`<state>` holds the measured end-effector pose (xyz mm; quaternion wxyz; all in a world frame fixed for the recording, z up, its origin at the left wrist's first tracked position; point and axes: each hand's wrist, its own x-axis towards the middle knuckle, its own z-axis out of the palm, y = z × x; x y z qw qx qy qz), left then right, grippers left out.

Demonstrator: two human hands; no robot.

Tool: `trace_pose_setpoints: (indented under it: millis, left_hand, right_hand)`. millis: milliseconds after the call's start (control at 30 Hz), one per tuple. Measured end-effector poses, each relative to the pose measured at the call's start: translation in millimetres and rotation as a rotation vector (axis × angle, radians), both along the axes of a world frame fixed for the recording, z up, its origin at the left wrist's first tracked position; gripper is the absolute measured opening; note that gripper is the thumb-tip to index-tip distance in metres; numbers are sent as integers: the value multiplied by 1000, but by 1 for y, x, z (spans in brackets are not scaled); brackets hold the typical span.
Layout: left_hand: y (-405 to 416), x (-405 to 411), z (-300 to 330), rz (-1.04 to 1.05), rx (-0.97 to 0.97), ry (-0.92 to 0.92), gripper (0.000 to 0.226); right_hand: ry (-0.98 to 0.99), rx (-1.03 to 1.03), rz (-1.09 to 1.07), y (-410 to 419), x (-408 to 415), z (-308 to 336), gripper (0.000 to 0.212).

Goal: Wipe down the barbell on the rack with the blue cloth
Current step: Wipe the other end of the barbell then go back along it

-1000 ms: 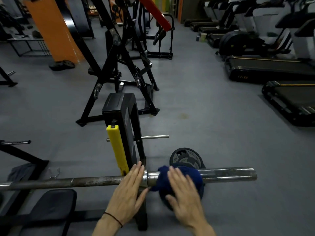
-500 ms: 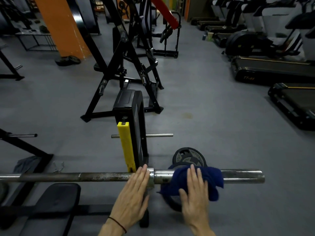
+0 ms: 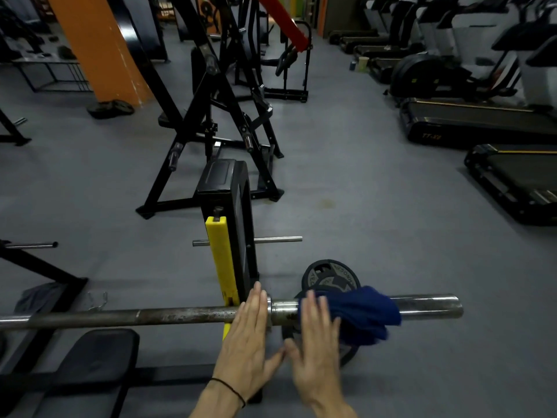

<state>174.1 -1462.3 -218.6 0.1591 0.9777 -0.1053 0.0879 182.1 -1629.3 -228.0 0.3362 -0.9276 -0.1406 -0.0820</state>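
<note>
Long steel barbell [image 3: 180,316] on black rack with yellow plastic guard [image 3: 223,267]; dark blue cloth [image 3: 361,312] draped over its right sleeve.

Left hand [image 3: 247,336]: flat, fingers straight, pressed on the bar by the collar. Right hand [image 3: 316,342]: fingers straight, pressing the cloth's left edge against the sleeve. Black iron weight plate [image 3: 330,276] on grey floor behind.

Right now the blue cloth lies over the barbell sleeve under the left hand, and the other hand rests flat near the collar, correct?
Not quite: the head view shows the blue cloth under the right hand; the left hand rests flat on the barbell near the collar.
</note>
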Motion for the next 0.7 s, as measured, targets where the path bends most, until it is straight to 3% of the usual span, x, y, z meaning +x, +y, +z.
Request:
trace_pose_setpoints:
  millis: [67, 133, 233, 367, 467, 567, 633, 700]
  left_hand:
    - [1, 10, 1, 12, 4, 20, 115]
    - [5, 20, 4, 8, 8, 28, 115]
    - [9, 20, 11, -15, 66, 10, 110]
    - [10, -4, 6, -29, 100, -48, 103]
    - [5, -11, -1, -39, 77, -76, 100]
    - [1, -9, -2, -11, 89, -58, 102]
    - [2, -7, -3, -13, 106, -38, 109]
    - [3, -4, -3, -10, 117, -8, 120]
  right_hand:
    - [11, -99, 231, 11, -4, 6, 75]
    - [4, -157, 291, -6, 8, 12, 72]
    - [-121, -167, 66, -50, 22, 7, 65]
    - [-60, -59, -170, -40, 20, 3, 68]
    - [-64, -160, 47, 9, 5, -1, 72]
    - [-117, -306, 248, -13, 15, 6, 71]
    - [-183, -345, 142, -54, 25, 3, 65]
    - [-161, -257, -68, -86, 29, 3, 63]
